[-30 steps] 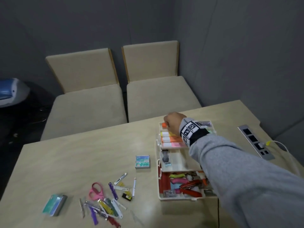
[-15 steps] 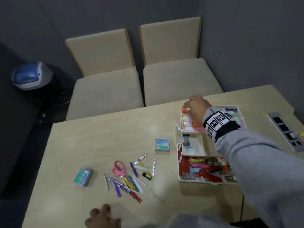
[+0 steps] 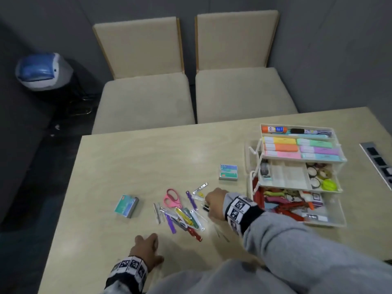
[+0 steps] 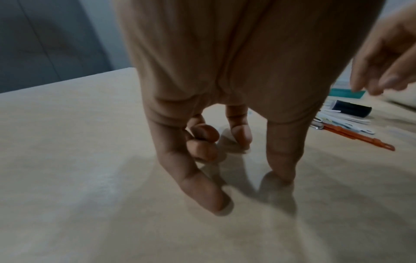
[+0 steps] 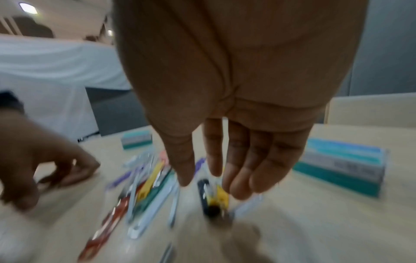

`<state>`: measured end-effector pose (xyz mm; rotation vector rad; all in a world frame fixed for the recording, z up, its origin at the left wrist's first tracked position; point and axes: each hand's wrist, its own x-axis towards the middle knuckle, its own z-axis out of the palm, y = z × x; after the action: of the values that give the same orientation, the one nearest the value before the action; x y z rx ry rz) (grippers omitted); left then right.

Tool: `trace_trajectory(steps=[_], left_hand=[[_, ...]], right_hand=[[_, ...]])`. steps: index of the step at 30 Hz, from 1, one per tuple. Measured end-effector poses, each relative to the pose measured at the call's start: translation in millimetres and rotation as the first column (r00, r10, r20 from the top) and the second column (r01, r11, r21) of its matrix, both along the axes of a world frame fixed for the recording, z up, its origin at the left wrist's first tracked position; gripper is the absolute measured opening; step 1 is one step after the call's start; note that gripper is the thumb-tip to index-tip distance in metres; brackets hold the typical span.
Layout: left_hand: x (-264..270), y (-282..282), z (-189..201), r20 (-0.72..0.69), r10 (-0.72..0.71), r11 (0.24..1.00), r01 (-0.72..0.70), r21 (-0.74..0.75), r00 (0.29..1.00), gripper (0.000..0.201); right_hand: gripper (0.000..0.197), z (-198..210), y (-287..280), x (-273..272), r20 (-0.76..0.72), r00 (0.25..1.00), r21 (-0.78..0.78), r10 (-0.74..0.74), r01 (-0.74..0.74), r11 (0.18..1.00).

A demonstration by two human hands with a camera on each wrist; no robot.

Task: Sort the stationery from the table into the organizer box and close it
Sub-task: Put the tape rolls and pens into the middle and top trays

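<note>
Right wrist view alone shows right hand (image 5: pixel 225 106) fingers (image 5: pixel 238 160) straight, holding nothing

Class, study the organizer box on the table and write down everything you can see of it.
The organizer box is a white plastic case standing open near the table's right side, its three tiers stepped back on hinged arms. The top tier holds pastel highlighters in rows, with a glue stick behind them. The middle tier holds tape rolls at its right end. The bottom compartment is crowded with mixed items, some red. Neither hand touches it.
</note>
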<state>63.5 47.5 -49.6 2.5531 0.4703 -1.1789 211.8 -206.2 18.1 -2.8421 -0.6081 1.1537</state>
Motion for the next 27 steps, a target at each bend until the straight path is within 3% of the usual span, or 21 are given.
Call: trace_trajectory(steps=[6,8,11,13,15,17,19,22,24,27], left_hand=[[18.3,22.6,-9.1,0.09,-0.011,0.988,0.025,-0.152,0.996,0.027],[29.9,17.0,2.3,0.181,0.004,0.982,0.031,-0.185,0.983,0.02],[56.0,-2.6,30.1,0.329,-0.066,0.957,0.154,-0.246,0.942,0.012],[75.2,-19.2,50.7,0.42,-0.086,0.916,0.238,-0.324,0.903,0.026],[91.3,-38.6,66.4,0.484,-0.063,0.863,0.291,-0.412,0.873,0.036],[105.0,-60.5,77.5,0.521,-0.001,0.812,0.305,-0.498,0.854,0.025],[116.6,-82.9,89.8,0.545,0.08,0.778,0.289,-0.557,0.835,0.009],[130.9,-111.7,106.6,0.557,0.225,0.72,0.249,-0.648,0.8,0.011],[136.3,-131.1,116.1,0.545,0.243,0.682,0.259,-0.684,0.802,0.018],[143.8,-159.0,128.0,0.566,0.235,0.652,0.303,-0.695,0.79,0.035]], right_hand=[[0.019,-24.9,2.5,-27.6,-0.014,0.995,-0.014,-0.103,0.102,0.995],[0.018,-21.3,-2.0,-31.9,-0.011,0.987,0.009,-0.162,0.162,0.987],[0.013,-9.2,-9.4,-36.7,0.007,0.972,0.107,-0.234,0.232,0.967],[0.009,0.3,-11.8,-38.0,0.034,0.96,0.228,-0.279,0.264,0.937],[0.009,12.8,-14.5,-37.3,0.057,0.941,0.375,-0.332,0.288,0.881],[0.014,27.1,-20.8,-35.7,0.084,0.912,0.521,-0.403,0.304,0.798],[0.013,41.6,-32.1,-34.9,0.084,0.855,0.657,-0.511,0.339,0.674],[0.011,55.9,-53.3,-36.0,0.05,0.76,0.783,-0.648,0.373,0.497],[0.017,60.0,-68.3,-36.5,0.038,0.745,0.827,-0.667,0.352,0.439],[0.026,60.6,-96.0,-29.2,0.075,0.734,0.859,-0.675,0.297,0.417]])
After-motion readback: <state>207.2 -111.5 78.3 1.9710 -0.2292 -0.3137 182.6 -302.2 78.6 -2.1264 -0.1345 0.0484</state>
